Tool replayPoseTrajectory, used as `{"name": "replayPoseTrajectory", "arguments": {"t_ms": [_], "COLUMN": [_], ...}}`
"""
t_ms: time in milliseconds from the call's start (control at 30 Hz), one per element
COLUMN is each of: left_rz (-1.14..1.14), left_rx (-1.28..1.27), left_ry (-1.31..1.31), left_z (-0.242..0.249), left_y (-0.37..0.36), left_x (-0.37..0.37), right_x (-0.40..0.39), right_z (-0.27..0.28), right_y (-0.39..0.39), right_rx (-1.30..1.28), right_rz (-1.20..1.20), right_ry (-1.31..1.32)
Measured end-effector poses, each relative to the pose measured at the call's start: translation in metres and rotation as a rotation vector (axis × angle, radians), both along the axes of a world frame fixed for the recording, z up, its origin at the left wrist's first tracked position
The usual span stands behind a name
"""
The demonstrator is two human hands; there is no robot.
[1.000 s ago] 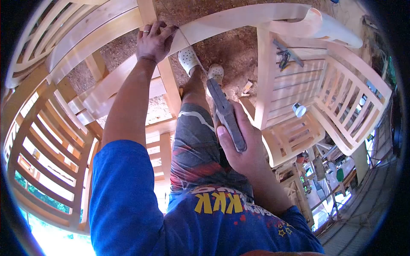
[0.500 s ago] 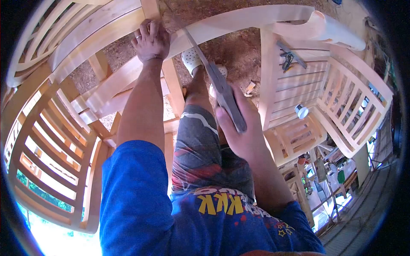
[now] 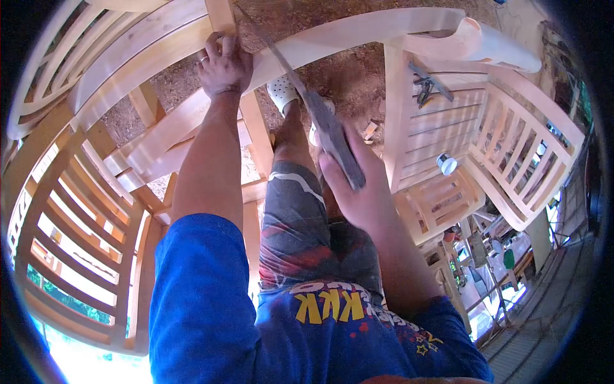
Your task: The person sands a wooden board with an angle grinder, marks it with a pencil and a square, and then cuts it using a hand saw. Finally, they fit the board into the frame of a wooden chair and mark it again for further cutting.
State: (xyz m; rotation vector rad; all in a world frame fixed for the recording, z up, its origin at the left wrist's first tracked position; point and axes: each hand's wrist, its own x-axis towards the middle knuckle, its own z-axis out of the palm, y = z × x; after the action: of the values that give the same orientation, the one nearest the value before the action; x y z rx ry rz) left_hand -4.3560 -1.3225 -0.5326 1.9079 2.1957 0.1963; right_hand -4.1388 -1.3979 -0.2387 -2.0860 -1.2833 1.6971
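Note:
My right hand (image 3: 364, 179) is closed round the grey handle of a handsaw (image 3: 332, 131). Its thin blade runs up and away, lying across a long, pale curved wooden board (image 3: 358, 31). To the left of the blade, my left hand (image 3: 225, 67) bears down on the same board, fingers bent over its far side. A ring shows on one finger. The far tip of the blade is hard to make out against the brown ground.
Slatted wooden furniture frames (image 3: 83, 237) stand on the left. At right is a slatted bench (image 3: 441, 118) carrying a dark metal clamp-like tool (image 3: 430, 83) and a small white-topped container (image 3: 446, 164). My foot in a white clog (image 3: 281, 95) is beneath the board, near wood scraps (image 3: 371, 130).
My right hand and the saw have shifted slightly forward along the blade's line. My left hand stays on the board; the whole view has drifted a little.

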Motion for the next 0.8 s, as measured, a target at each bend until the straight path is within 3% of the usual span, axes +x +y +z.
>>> {"name": "replayPoseTrajectory", "arguments": {"t_ms": [167, 267, 400, 533, 600, 667, 800], "left_rz": [0.016, 0.025, 0.017, -0.001, -0.007, 0.007, 0.027], "left_rx": [-0.06, -0.067, -0.068, 0.001, -0.015, -0.011, -0.006], "left_ry": [-0.028, -0.023, 0.013, -0.011, 0.011, 0.02, 0.004], "left_z": [0.005, 0.004, 0.005, 0.006, 0.003, 0.001, -0.007], "left_y": [0.002, 0.002, 0.002, 0.004, 0.001, 0.001, -0.001], "left_x": [0.001, 0.001, 0.001, 0.0, -0.001, 0.0, -0.001], "right_x": [0.028, 0.027, 0.0, 0.007, 0.019, 0.033, 0.033], "right_z": [0.105, 0.096, -0.024, 0.01, 0.074, 0.117, 0.079], "right_y": [-0.042, -0.036, 0.004, -0.017, -0.026, -0.048, -0.042], "right_rx": [-0.173, -0.117, 0.031, 0.138, -0.194, -0.225, -0.123], "right_rz": [0.071, 0.066, 0.008, 0.028, 0.057, 0.102, 0.073], "right_ry": [-0.121, -0.071, 0.013, -0.001, -0.108, -0.145, -0.079]}}
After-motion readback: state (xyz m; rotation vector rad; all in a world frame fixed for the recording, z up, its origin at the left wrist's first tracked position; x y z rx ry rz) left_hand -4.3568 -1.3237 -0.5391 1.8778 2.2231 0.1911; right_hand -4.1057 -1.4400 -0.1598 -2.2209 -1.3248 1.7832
